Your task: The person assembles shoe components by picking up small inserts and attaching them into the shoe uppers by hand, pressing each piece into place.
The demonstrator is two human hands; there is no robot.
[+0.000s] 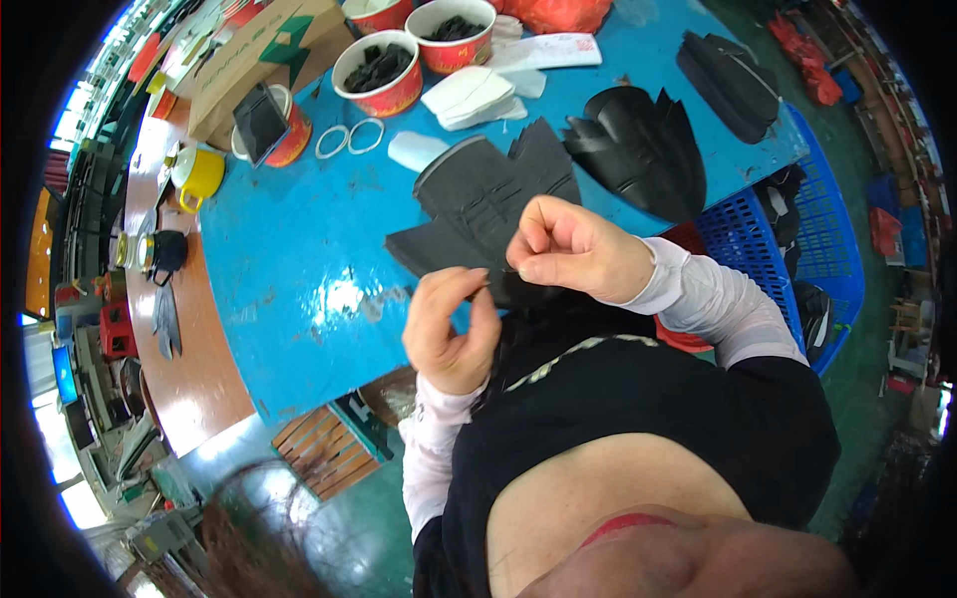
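Both of my hands are raised close together above the table's near edge. In a pinch, with thumb and forefinger nearly touching, my left hand (447, 329) grips something too small to make out. My right hand (583, 251) is also pinched, a little farther off and to the right; what lies in its fingertips does not show clearly. Beneath and just beyond them lies a flat dark grey sheet piece (478, 189) with jagged, notched edges and raised lines, its near part hidden by my hands. To its right rests a shiny black piece (648, 149) with pointed, finger-like ends.
On the blue table (269, 259) stand red tubs of black scraps (379, 70), white slips (474, 98), two pale rings (349, 138) and a cardboard box (264, 70). A black stack (728, 85) lies at the far right. A blue basket (822, 229) adjoins the right edge.
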